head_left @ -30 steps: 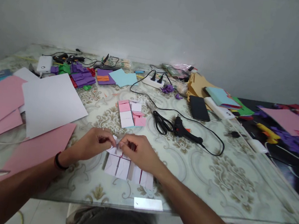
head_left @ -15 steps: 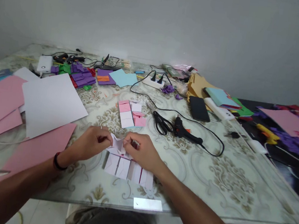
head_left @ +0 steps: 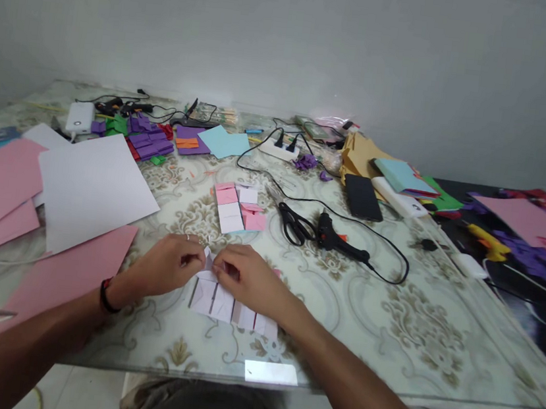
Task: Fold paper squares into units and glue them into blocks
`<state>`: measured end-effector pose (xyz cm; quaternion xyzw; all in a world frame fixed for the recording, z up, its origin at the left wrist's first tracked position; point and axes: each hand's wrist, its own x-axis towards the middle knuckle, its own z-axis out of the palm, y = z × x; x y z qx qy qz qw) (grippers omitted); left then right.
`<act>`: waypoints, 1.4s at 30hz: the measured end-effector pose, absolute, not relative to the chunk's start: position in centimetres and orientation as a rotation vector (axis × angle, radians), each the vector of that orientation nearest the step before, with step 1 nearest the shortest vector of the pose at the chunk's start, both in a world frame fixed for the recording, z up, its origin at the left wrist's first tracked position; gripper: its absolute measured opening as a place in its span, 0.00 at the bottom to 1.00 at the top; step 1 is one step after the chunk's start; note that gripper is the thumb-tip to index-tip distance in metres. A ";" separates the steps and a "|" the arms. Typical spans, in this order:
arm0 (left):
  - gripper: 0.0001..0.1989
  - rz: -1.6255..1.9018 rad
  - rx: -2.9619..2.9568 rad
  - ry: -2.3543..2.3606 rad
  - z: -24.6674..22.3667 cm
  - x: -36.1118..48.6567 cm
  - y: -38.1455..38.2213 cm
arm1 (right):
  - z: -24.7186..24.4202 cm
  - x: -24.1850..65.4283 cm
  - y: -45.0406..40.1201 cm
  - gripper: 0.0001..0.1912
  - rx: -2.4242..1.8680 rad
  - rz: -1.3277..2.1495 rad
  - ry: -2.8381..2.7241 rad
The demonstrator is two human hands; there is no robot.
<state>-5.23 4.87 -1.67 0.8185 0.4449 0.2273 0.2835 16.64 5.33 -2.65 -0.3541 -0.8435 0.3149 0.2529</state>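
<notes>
Between both hands is a small piece of folded white paper (head_left: 208, 261). My left hand (head_left: 172, 261) pinches its left side with thumb and forefinger. From the right, my right hand (head_left: 249, 276) pinches the same paper, its fingers closed and partly covering it. Just below lies a row of folded white paper pieces (head_left: 224, 301) flat on the table, partly hidden by my right hand. Beyond the hands rests a group of pink and white folded paper pieces (head_left: 230, 216).
Black scissors (head_left: 296, 226) and a black glue gun (head_left: 341, 239) with its cord lie to the right, near a black phone (head_left: 363, 198). White sheets (head_left: 98, 193) and pink sheets (head_left: 81, 267) spread at left. A power strip (head_left: 280, 149) sits at the back.
My right hand has moved slightly left, closer to my left hand. The white paper between them looks narrower and more folded than before.
</notes>
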 end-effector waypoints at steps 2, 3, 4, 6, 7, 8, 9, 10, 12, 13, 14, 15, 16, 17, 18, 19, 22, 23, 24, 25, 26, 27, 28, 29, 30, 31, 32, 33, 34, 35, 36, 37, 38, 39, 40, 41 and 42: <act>0.12 0.576 2.204 1.165 -1.6 -5.2 4.8 | -2.9 16.6 5.3 0.05 -0.950 0.825 -2.320; 0.12 0.555 2.211 1.155 -1.5 -5.2 4.8 | -3.0 16.6 5.3 0.05 -0.946 0.805 -2.326; 0.12 0.535 2.217 1.149 -1.4 -5.1 4.8 | -3.0 16.7 5.3 0.06 -0.943 0.782 -2.331; 0.11 0.499 2.228 1.151 -1.2 -5.2 4.7 | -2.9 16.7 5.3 0.09 -0.935 0.728 -2.335; 0.11 0.482 2.236 1.158 -1.2 -5.2 4.7 | -2.9 16.7 5.3 0.10 -0.931 0.703 -2.334; 0.11 0.468 2.243 1.170 -1.1 -5.2 4.7 | -2.8 16.8 5.4 0.12 -0.930 0.683 -2.335; 0.11 0.455 2.251 1.187 -1.1 -5.2 4.7 | -2.7 16.8 5.4 0.15 -0.932 0.666 -2.336; 0.11 0.442 2.258 1.206 -1.2 -5.3 4.7 | -2.7 16.9 5.4 0.16 -0.940 0.650 -2.336; 0.11 0.420 2.276 1.246 -1.3 -5.4 4.7 | -2.7 17.0 5.5 0.19 -0.968 0.621 -2.335; 0.11 0.410 2.286 1.267 -1.4 -5.4 4.8 | -2.7 17.0 5.5 0.20 -0.982 0.611 -2.334; 0.11 0.401 2.298 1.286 -1.5 -5.4 4.8 | -2.8 17.0 5.5 0.21 -0.992 0.605 -2.331; 0.10 0.393 2.308 1.300 -1.5 -5.4 4.8 | -2.9 17.0 5.5 0.21 -0.997 0.606 -2.327; 0.10 0.388 2.312 1.310 -1.5 -5.4 4.8 | -2.9 17.0 5.5 0.20 -0.998 0.609 -2.321; 0.11 0.386 2.313 1.316 -1.5 -5.3 4.8 | -3.0 17.0 5.5 0.20 -0.996 0.613 -2.313; 0.11 0.385 2.310 1.319 -1.4 -5.3 4.8 | -3.0 17.0 5.5 0.19 -0.996 0.614 -2.303; 0.11 0.386 2.305 1.320 -1.4 -5.3 4.8 | -3.0 17.0 5.4 0.19 -0.996 0.610 -2.295; 0.11 0.390 2.279 1.314 -1.3 -5.2 4.9 | -2.9 17.1 5.4 0.16 -1.006 0.589 -2.281; 0.10 0.388 2.268 1.312 -1.4 -5.2 4.9 | -2.8 17.1 5.4 0.16 -1.007 0.585 -2.282; 0.09 0.383 2.257 1.315 -1.4 -5.2 4.9 | -2.8 17.1 5.4 0.16 -1.005 0.584 -2.286; 0.10 0.375 2.247 1.325 -1.5 -5.1 4.9 | -2.8 17.1 5.4 0.15 -0.999 0.586 -2.293; 0.11 0.366 2.238 1.340 -1.5 -5.1 4.9 | -2.9 17.1 5.4 0.15 -0.993 0.589 -2.302; 0.13 0.356 2.231 1.358 -1.6 -5.1 4.9 | -2.9 17.1 5.4 0.14 -0.987 0.592 -2.313; 0.14 0.344 2.225 1.369 -1.6 -5.1 4.9 | -3.0 17.1 5.4 0.13 -0.983 0.594 -2.321; 0.15 0.336 2.220 1.374 -1.5 -5.1 4.8 | -3.1 17.1 5.5 0.12 -0.980 0.595 -2.327; 0.16 0.332 2.214 1.376 -1.5 -5.1 4.8 | -3.1 17.1 5.5 0.11 -0.979 0.596 -2.332; 0.17 0.326 2.210 1.376 -1.4 -5.0 4.8 | -3.1 17.1 5.5 0.10 -0.982 0.597 -2.337; 0.18 0.318 2.207 1.377 -1.4 -5.0 4.8 | -3.2 17.1 5.5 0.10 -0.988 0.597 -2.341; 0.18 0.311 2.206 1.382 -1.4 -5.0 4.8 | -3.2 17.1 5.5 0.10 -0.996 0.598 -2.344; 0.18 0.305 2.208 1.390 -1.4 -5.0 4.8 | -3.2 17.1 5.6 0.10 -1.005 0.599 -2.348; 0.19 0.300 2.212 1.398 -1.4 -5.0 4.8 | -3.2 17.0 5.6 0.11 -1.015 0.601 -2.351; 0.19 0.293 2.217 1.404 -1.4 -5.1 4.8 | -3.1 17.0 5.6 0.11 -1.022 0.603 -2.353; 0.20 0.287 2.222 1.406 -1.5 -5.1 4.8 | -3.1 17.0 5.6 0.12 -1.028 0.606 -2.355; 0.20 0.283 2.227 1.406 -1.5 -5.1 4.8 | -3.1 17.0 5.6 0.12 -1.031 0.609 -2.356; 0.21 0.279 2.231 1.405 -1.6 -5.2 4.8 | -3.1 17.0 5.5 0.12 -1.036 0.612 -2.355; 0.21 0.276 2.234 1.403 -1.6 -5.2 4.8 | -3.1 17.0 5.5 0.12 -1.040 0.613 -2.350; 0.21 0.277 2.237 1.403 -1.7 -5.2 4.8 | -3.1 17.0 5.5 0.12 -1.042 0.614 -2.345; 0.21 0.285 2.243 1.399 -1.7 -5.3 4.8 | -3.1 17.0 5.5 0.12 -1.040 0.615 -2.341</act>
